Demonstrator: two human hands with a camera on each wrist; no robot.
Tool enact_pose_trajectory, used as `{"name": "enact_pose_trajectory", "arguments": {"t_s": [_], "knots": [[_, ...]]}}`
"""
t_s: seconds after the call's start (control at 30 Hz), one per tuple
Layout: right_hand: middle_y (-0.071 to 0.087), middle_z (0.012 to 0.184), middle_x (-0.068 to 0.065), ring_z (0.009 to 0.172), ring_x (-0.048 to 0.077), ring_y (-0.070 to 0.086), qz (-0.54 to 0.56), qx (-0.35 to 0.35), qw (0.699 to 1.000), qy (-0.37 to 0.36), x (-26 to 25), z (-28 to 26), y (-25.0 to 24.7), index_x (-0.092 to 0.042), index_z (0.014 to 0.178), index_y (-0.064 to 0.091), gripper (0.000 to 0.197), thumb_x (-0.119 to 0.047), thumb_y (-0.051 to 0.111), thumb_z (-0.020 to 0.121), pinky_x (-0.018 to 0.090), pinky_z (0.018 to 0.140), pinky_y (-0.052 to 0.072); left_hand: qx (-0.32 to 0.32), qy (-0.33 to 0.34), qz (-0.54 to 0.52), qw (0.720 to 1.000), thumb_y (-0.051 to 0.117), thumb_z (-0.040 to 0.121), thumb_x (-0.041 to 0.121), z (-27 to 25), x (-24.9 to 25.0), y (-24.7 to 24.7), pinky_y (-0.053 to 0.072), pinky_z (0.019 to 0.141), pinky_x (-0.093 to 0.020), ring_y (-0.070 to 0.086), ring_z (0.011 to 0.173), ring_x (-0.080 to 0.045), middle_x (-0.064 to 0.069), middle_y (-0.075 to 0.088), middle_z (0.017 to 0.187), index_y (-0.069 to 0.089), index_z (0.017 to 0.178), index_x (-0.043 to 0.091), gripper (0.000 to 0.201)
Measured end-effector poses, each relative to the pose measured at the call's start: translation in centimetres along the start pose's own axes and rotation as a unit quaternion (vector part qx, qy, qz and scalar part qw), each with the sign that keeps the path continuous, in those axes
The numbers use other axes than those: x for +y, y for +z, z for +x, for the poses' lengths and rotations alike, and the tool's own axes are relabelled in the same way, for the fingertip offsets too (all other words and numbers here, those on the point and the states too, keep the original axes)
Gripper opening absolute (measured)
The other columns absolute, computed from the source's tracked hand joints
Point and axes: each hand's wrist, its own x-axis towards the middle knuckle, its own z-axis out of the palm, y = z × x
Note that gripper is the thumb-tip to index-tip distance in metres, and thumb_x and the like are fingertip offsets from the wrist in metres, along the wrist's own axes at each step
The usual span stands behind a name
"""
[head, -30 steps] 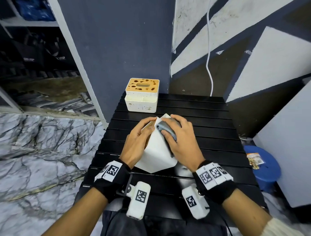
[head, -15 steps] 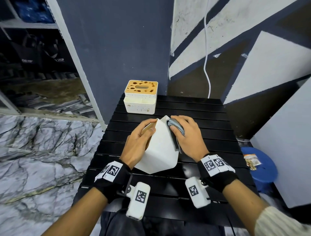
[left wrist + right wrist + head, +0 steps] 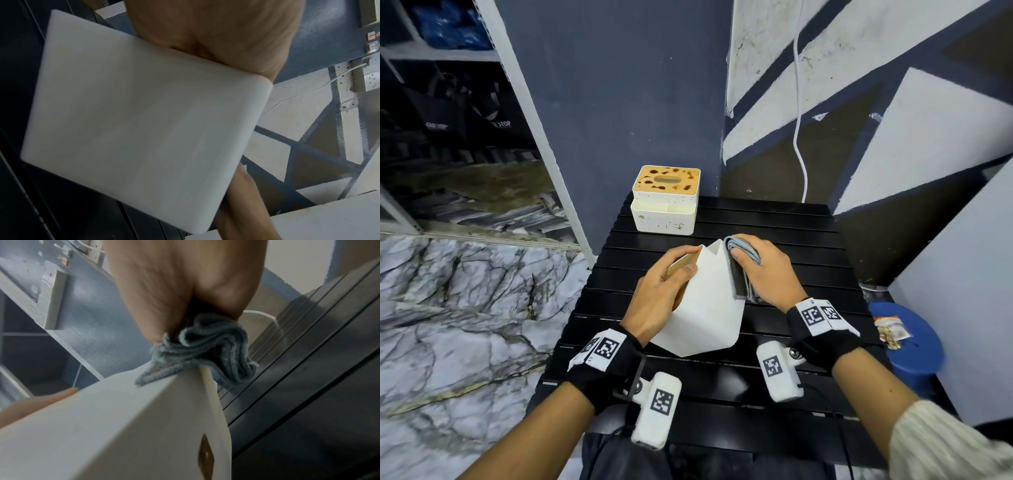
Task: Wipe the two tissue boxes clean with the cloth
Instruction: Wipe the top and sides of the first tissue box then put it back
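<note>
A plain white tissue box [image 3: 705, 305] stands tilted on one edge on the black slatted table [image 3: 774, 226]. My left hand [image 3: 667, 287] grips its left side, thumb on the white face, fingers over the wooden lid. My right hand [image 3: 763, 274] holds a folded grey-blue cloth [image 3: 744, 251] pressed against the box's right side. In the right wrist view the bunched cloth [image 3: 205, 352] sits at the box's top edge [image 3: 144, 418]. The left wrist view shows the white box face [image 3: 133, 121]. A second tissue box [image 3: 666, 200], white with a brown-stained wooden top, stands at the table's far left.
A dark blue wall panel rises just behind the stained box. A white cable [image 3: 799, 137] hangs down the painted wall. A blue stool [image 3: 907, 346] with a snack packet stands right of the table, beside a white board. Marble floor lies to the left.
My right hand with the cloth has slid off the box's near top face to its right side and far corner. The left hand keeps its grip on the box.
</note>
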Motion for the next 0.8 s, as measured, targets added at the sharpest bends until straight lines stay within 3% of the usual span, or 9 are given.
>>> {"name": "enact_pose_trajectory", "arguments": {"t_s": [0.17,0.27,0.33,0.4,0.43,0.5,0.57,0.67,0.8], "knots": [[0.058,0.113,-0.009,0.108,0.009,0.053,0.012,0.014,1.000,0.005,0.4,-1.1,0.1,-0.026,0.125,0.059,0.031,-0.029,0.058,0.094,0.020,0.096,0.038,0.013,-0.047,0.003,0.999,0.062,0.081,0.045,0.4,0.5,-0.7,0.047,0.080,-0.030,0.067,0.093,-0.016,0.004,0.073,0.102,0.069,0.110,0.043,0.030],[0.059,0.118,-0.005,0.107,0.006,0.052,0.008,0.024,1.000,-0.013,0.5,-1.2,0.4,-0.025,0.126,0.059,0.034,-0.028,0.062,0.091,0.002,0.090,0.031,0.002,-0.079,0.007,0.997,0.056,0.092,0.037,0.8,1.5,-0.9,0.045,0.074,-0.027,0.065,0.090,-0.014,0.002,0.071,0.105,0.066,0.118,0.034,0.028],[0.058,0.122,-0.003,0.105,0.003,0.050,-0.002,0.027,0.999,-0.023,0.6,-1.4,0.8,-0.025,0.127,0.059,0.036,-0.028,0.062,0.091,-0.005,0.087,0.026,-0.009,-0.108,0.000,0.994,0.051,0.098,0.030,0.9,2.2,-0.9,0.043,0.067,-0.026,0.063,0.078,-0.010,0.001,0.069,0.097,0.064,0.116,0.025,0.023],[0.058,0.123,-0.004,0.107,0.002,0.049,-0.008,0.027,0.999,-0.028,0.5,-1.6,1.1,-0.026,0.127,0.059,0.036,-0.029,0.062,0.091,-0.003,0.089,0.026,-0.016,-0.130,-0.022,0.991,0.052,0.098,0.034,0.8,2.5,-0.9,0.041,0.061,-0.028,0.062,0.060,-0.007,0.002,0.068,0.079,0.064,0.100,0.022,0.017],[0.057,0.124,-0.004,0.108,0.002,0.050,-0.009,0.028,0.999,-0.029,0.5,-1.7,1.1,-0.026,0.127,0.058,0.036,-0.030,0.061,0.091,-0.001,0.091,0.027,-0.010,-0.134,-0.034,0.990,0.056,0.097,0.038,0.7,2.5,-0.9,0.041,0.061,-0.028,0.062,0.058,-0.007,0.003,0.069,0.076,0.065,0.096,0.022,0.018],[0.057,0.124,-0.004,0.110,0.003,0.050,-0.011,0.030,0.999,-0.031,0.5,-1.9,1.1,-0.027,0.127,0.058,0.036,-0.031,0.062,0.091,0.003,0.093,0.029,0.014,-0.129,-0.044,0.991,0.063,0.093,0.043,0.6,2.2,-0.8,0.047,0.066,-0.030,0.067,0.068,-0.014,0.000,0.074,0.084,0.068,0.101,0.020,0.025],[0.057,0.124,-0.005,0.110,0.003,0.051,-0.006,0.032,0.999,-0.034,0.3,-2.1,1.1,-0.028,0.127,0.058,0.036,-0.030,0.062,0.091,0.001,0.092,0.029,0.036,-0.118,-0.051,0.991,0.068,0.088,0.047,0.5,1.8,-0.8,0.050,0.071,-0.032,0.070,0.076,-0.018,-0.005,0.077,0.091,0.069,0.107,0.017,0.035],[0.057,0.123,-0.007,0.110,0.001,0.052,0.001,0.046,0.998,-0.051,-0.2,-2.3,0.7,-0.027,0.127,0.059,0.037,-0.029,0.063,0.090,0.000,0.092,0.031,0.048,-0.090,-0.058,0.993,0.069,0.089,0.046,0.1,1.2,-0.9,0.050,0.072,-0.030,0.070,0.079,-0.014,-0.004,0.077,0.097,0.071,0.109,0.019,0.034],[0.058,0.120,-0.008,0.109,0.002,0.053,0.007,0.048,0.996,-0.069,-1.6,-2.3,-0.5,-0.030,0.124,0.060,0.035,-0.029,0.064,0.089,0.016,0.098,0.040,0.046,-0.021,-0.059,0.997,0.067,0.086,0.043,-0.2,0.0,-1.5,0.053,0.079,-0.034,0.069,0.091,-0.016,0.001,0.074,0.112,0.069,0.117,0.029,0.034]]}}
